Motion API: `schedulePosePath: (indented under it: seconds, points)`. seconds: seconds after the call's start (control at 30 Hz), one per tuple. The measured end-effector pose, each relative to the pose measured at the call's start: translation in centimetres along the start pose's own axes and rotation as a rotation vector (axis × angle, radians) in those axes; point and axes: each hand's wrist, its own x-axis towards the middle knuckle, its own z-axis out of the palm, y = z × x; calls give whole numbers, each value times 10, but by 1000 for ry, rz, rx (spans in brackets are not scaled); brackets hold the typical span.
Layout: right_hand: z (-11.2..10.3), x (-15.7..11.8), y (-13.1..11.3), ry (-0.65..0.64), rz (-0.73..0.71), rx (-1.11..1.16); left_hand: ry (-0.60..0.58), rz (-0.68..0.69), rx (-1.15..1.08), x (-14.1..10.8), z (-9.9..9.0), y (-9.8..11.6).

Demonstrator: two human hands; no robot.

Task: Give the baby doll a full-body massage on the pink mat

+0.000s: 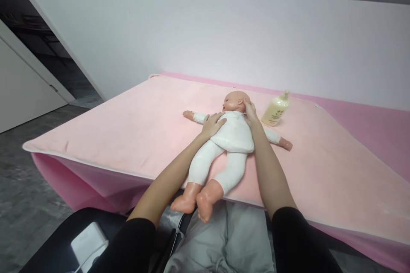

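A baby doll (233, 134) with a white cloth body lies on its back on the pink blanket (128, 132), its head away from me and turned left. Its arms are spread and its feet hang over the near edge. My left hand (213, 125) rests with spread fingers on the doll's side, near its shoulder. My right hand (250, 112) touches the side of the doll's head and neck, its fingers extended and partly hidden behind the wrist and head. A yellow pump bottle (275, 110) stands to the right of the doll's head.
A white partition wall (205, 38) rises behind the table. On a black seat at the lower left lies a white device (89, 245) with a cable. My legs are under the near edge. A white door (25, 81) is at far left.
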Motion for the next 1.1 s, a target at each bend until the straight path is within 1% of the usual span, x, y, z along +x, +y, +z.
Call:
schedulePosePath:
  seconds: [0.07, 0.13, 0.2, 0.27, 0.33, 0.43, 0.53, 0.67, 0.9, 1.1]
  points:
    - [-4, -10, -5, 101, -56, -186, 41, -20, -6, -1, 2, -2]
    - [-16, -26, -9, 139, -210, -342, 64, -55, 1, -1, 4, -2]
    - [-34, -47, -11, 75, -374, -408, 85, -98, 8, -1, 7, 0]
    - [-53, -68, -9, 11, -455, -443, 118, -143, 10, -1, 11, 4]
    - [-69, -85, -7, -17, -445, -437, 157, -181, 9, -2, 14, 9]
    - [-78, -96, -4, -36, -380, -376, 201, -201, -22, -3, 17, 11]
    - [-78, -94, -2, -61, -346, -329, 230, -161, -63, -1, 17, 7]
    - [-77, -90, -1, -85, -330, -302, 277, -93, -51, 3, 17, -2]
    - [-77, -93, -3, -86, -334, -290, 275, -62, -45, 3, 16, -6]
    - [-76, -94, -5, -91, -343, -324, 280, -24, -51, 2, 13, -8]
